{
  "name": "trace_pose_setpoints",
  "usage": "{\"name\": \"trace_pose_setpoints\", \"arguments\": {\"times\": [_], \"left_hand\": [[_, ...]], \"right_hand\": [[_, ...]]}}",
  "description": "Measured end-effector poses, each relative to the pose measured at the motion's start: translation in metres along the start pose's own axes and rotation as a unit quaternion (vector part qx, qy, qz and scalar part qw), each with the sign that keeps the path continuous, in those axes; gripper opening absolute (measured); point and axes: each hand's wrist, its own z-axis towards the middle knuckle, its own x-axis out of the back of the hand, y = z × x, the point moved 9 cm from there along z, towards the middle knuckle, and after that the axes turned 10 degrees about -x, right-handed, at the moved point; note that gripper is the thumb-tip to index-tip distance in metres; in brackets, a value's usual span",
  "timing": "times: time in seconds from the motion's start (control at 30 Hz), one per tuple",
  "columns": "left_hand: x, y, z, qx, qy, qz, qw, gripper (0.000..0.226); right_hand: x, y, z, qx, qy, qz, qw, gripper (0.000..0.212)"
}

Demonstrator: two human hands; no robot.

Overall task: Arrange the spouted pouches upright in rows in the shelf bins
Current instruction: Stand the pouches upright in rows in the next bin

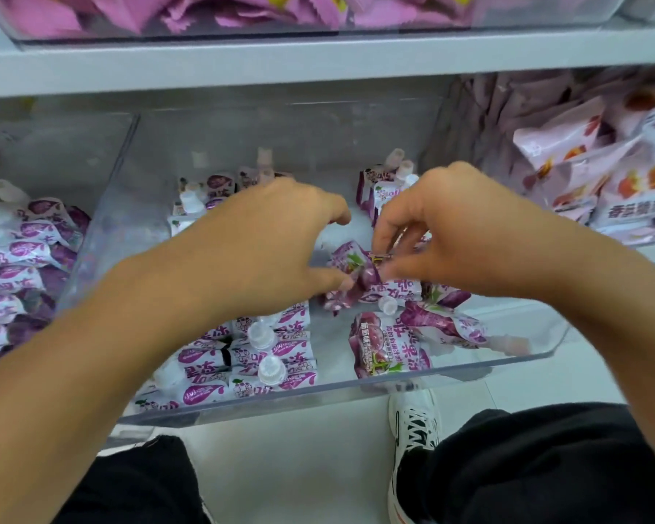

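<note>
Both hands, left hand [277, 236] and right hand [443, 228], seemingly pinch one purple pouch [350, 276] inside the clear bin [507, 363].

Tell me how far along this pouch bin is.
Partly done. The front-left rows and back rows of the clear bin stand upright. In hand: both the left hand and right hand grip a crumpled pouch. Left: the pouches lying flat front right.
</note>
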Motion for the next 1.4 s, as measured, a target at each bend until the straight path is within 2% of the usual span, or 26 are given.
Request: {"name": "trace_pose_setpoints", "arguments": {"times": [0.13,0.27,0.37,0.5,0.63,0.73,0.83,0.9,1.0,1.07,1.2,1.33,1.4], "left_hand": [[-0.013,-0.004,0.022,0.001,-0.045,0.033,0.998,0.055],[-0.048,-0.01,0.026,0.001,-0.146,0.046,0.988,0.054],[-0.054,-0.009,0.028,-0.016,-0.134,0.059,0.989,0.047],[-0.054,-0.01,0.029,-0.009,-0.116,0.08,0.99,0.061],[-0.057,-0.008,0.027,-0.024,-0.107,0.078,0.991,0.04],[-0.058,-0.006,0.027,-0.024,-0.128,0.073,0.989,0.042],[-0.06,-0.005,0.027,-0.018,-0.143,0.055,0.988,0.034],[-0.061,-0.004,0.028,-0.016,-0.154,0.054,0.986,0.031],[-0.063,-0.003,0.028,-0.013,-0.177,0.064,0.982,0.031],[-0.063,-0.003,0.03,-0.01,-0.176,0.071,0.982,0.03],[-0.064,-0.002,0.03,0.003,-0.189,0.069,0.98,0.043],[-0.064,-0.002,0.03,0.003,-0.19,0.085,0.978,0.051],[-0.061,-0.001,0.031,0.01,-0.176,0.075,0.982,0.056]], "right_hand": [[-0.043,0.006,-0.018,-0.002,-0.152,-0.058,0.987,0.048],[-0.074,-0.001,-0.019,0.026,-0.201,-0.119,0.972,0.062],[-0.082,-0.007,-0.018,0.037,-0.223,-0.121,0.966,0.07],[-0.07,-0.001,-0.009,0.034,-0.182,-0.136,0.973,0.052],[-0.051,0.007,-0.002,0.028,-0.145,-0.128,0.981,0.02],[-0.034,0.016,-0.004,0.016,-0.112,-0.098,0.989,0.009],[-0.021,0.019,-0.012,0.02,-0.093,-0.05,0.994,0.013],[-0.029,0.017,-0.017,0.03,-0.119,-0.052,0.991,0.021],[-0.063,0.009,-0.018,0.028,-0.19,-0.074,0.979,0.046],[-0.085,0.007,-0.014,0.048,-0.209,-0.071,0.974,0.058],[-0.098,0.007,-0.009,0.082,-0.182,-0.134,0.971,0.069],[-0.077,-0.003,-0.023,0.117,-0.145,-0.174,0.967,0.033],[-0.051,-0.003,-0.03,0.118,-0.123,-0.128,0.977,0.017]]}}
